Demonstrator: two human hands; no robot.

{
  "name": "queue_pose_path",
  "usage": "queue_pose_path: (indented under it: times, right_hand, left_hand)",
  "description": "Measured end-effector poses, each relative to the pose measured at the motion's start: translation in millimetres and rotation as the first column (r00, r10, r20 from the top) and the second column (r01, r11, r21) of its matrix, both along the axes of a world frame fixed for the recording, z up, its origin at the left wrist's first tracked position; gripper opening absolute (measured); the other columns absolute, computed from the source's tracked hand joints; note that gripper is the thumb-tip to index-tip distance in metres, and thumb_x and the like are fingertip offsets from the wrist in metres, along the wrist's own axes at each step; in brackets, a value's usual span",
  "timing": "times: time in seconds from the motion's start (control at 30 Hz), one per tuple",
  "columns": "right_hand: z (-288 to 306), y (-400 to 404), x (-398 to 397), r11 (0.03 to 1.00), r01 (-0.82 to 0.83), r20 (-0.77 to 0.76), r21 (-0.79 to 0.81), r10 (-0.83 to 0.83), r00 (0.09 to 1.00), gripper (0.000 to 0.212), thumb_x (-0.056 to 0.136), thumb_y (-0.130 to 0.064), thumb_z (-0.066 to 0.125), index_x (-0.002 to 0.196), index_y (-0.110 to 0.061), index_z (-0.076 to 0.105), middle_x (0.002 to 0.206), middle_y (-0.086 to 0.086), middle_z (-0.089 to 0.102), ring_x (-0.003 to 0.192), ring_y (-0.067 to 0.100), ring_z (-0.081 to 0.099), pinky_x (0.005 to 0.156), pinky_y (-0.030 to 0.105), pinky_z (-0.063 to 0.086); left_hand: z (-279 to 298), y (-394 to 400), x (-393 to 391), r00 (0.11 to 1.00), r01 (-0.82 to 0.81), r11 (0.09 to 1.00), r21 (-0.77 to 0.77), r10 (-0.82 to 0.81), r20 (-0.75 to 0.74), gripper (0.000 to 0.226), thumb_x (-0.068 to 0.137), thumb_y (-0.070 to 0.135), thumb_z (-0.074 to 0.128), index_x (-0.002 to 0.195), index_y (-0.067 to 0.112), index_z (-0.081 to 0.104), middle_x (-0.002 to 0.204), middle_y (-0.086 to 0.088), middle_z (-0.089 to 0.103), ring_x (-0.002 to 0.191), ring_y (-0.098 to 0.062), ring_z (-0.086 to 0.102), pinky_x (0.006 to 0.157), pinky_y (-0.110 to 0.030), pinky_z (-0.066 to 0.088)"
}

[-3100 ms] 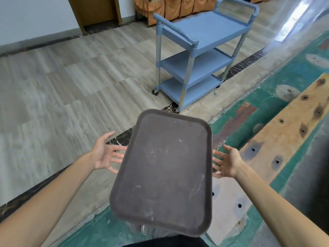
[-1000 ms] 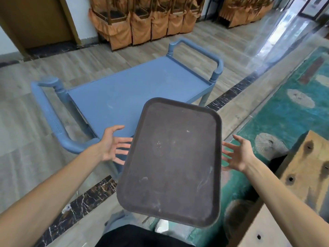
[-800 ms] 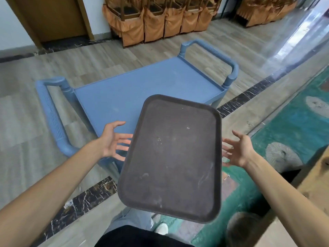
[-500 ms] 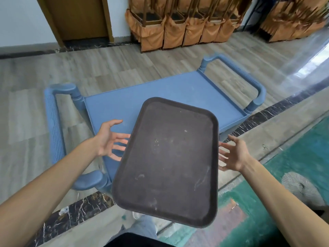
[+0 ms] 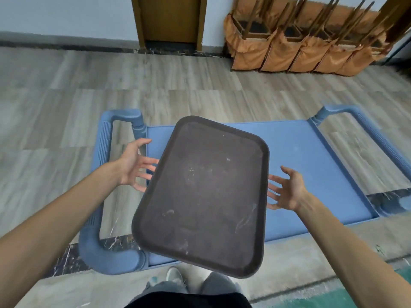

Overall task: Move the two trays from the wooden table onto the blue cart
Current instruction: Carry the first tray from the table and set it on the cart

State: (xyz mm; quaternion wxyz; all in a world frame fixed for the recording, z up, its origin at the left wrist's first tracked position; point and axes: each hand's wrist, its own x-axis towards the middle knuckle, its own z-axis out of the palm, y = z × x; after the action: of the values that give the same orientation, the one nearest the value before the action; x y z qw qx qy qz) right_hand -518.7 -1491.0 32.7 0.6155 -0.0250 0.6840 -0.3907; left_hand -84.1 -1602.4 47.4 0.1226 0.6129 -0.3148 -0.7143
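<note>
A dark brown rectangular tray (image 5: 204, 192) hangs level over the left half of the blue cart's top shelf (image 5: 311, 163). My left hand (image 5: 133, 165) is at its left edge and my right hand (image 5: 287, 190) at its right edge. Both palms face inward and the fingers reach under the tray, holding it up. The fingertips are hidden beneath it. I see only one tray, and the wooden table is out of view.
The cart has a thick blue handle at its left end (image 5: 104, 165) and another at its right end (image 5: 373, 138). Stacked chairs with orange covers (image 5: 300, 47) stand at the back right beside a brown door (image 5: 170, 21). My shoes (image 5: 175, 276) are just short of the cart.
I have walked up to the cart and turned to face its long side. The tray, still held by both hands, now sits above the shelf instead of short of it.
</note>
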Motion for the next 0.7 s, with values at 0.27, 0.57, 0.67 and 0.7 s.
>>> queue_pose_path:
  times: [0.27,0.57,0.67,0.7]
  right_hand:
    - [-31,-74,21,0.989,-0.138,0.055,0.043,0.136,0.989,0.057,0.090,-0.060,0.043,0.116,-0.016,0.071,0.114,0.010,0.069,0.104,0.031,0.064,0.084,0.060,0.051]
    - [-56,-98,28,0.974,-0.221,0.138,0.057,0.211,0.968,0.062,0.093,-0.064,0.039,0.116,-0.017,0.072,0.121,0.011,0.071,0.112,0.032,0.065,0.084,0.061,0.053]
    - [-60,-100,24,0.969,-0.241,0.165,0.045,0.231,0.959,0.060,0.092,-0.063,0.040,0.113,-0.017,0.073,0.121,0.011,0.071,0.112,0.033,0.065,0.083,0.062,0.054]
    - [-61,-100,23,0.969,-0.245,0.174,0.044,0.234,0.957,0.060,0.093,-0.063,0.041,0.113,-0.017,0.073,0.121,0.011,0.071,0.112,0.033,0.066,0.082,0.063,0.054]
  left_hand:
    - [-14,1,22,0.972,-0.193,0.981,-0.004,0.192,0.135,0.091,0.076,0.084,0.031,0.112,0.011,0.071,0.095,-0.008,0.057,0.084,-0.027,0.054,0.074,-0.052,0.048]
    - [-35,7,22,0.900,-0.375,0.927,0.001,0.363,0.241,0.095,0.076,0.085,0.024,0.124,0.016,0.068,0.112,-0.009,0.062,0.098,-0.027,0.057,0.086,-0.050,0.041]
    - [-36,10,20,0.882,-0.413,0.911,-0.007,0.402,0.244,0.093,0.079,0.084,0.022,0.123,0.016,0.068,0.121,-0.011,0.063,0.104,-0.028,0.057,0.091,-0.050,0.038]
    - [-36,10,19,0.878,-0.423,0.906,-0.010,0.412,0.243,0.092,0.080,0.083,0.021,0.123,0.016,0.068,0.119,-0.010,0.064,0.102,-0.028,0.057,0.092,-0.051,0.038]
